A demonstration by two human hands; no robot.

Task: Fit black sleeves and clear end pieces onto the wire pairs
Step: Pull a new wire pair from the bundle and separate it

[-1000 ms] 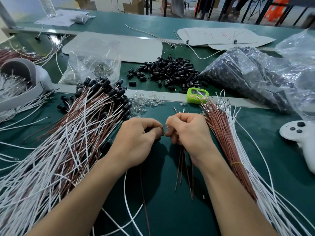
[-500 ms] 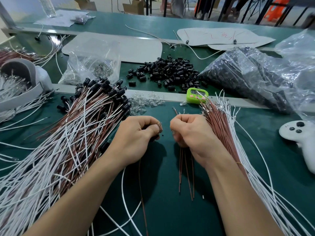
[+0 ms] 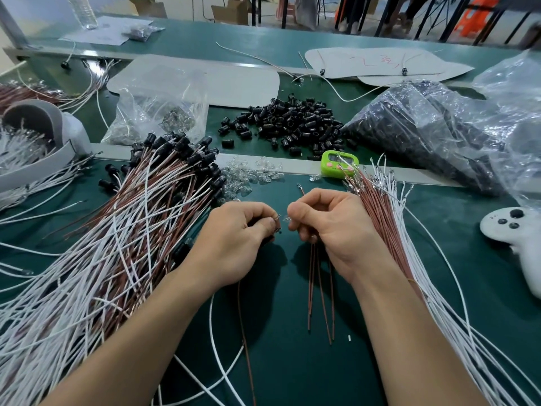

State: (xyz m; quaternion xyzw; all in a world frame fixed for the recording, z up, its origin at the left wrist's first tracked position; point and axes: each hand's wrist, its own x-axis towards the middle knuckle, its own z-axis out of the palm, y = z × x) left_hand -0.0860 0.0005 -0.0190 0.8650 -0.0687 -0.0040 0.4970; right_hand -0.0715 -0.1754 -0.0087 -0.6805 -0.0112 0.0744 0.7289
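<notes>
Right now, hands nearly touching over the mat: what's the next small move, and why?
Probably close the gap and seat the clear piece on the wire pair. The left hand pinches that pair, its bare metal ends poking past the thumb. The right hand pinches what looks like a small clear piece facing them, with spare brown wires hanging below. Only a narrow gap separates them.

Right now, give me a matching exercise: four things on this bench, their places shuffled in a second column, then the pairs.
1 loose black sleeves
2 green timer
3 white controller
4 clear end pieces

A right edge of the table
B heaped beyond the pale strip
C beside the bare wire tips
D scattered ahead of the left hand

Pairs: 1-B, 2-C, 3-A, 4-D
</notes>
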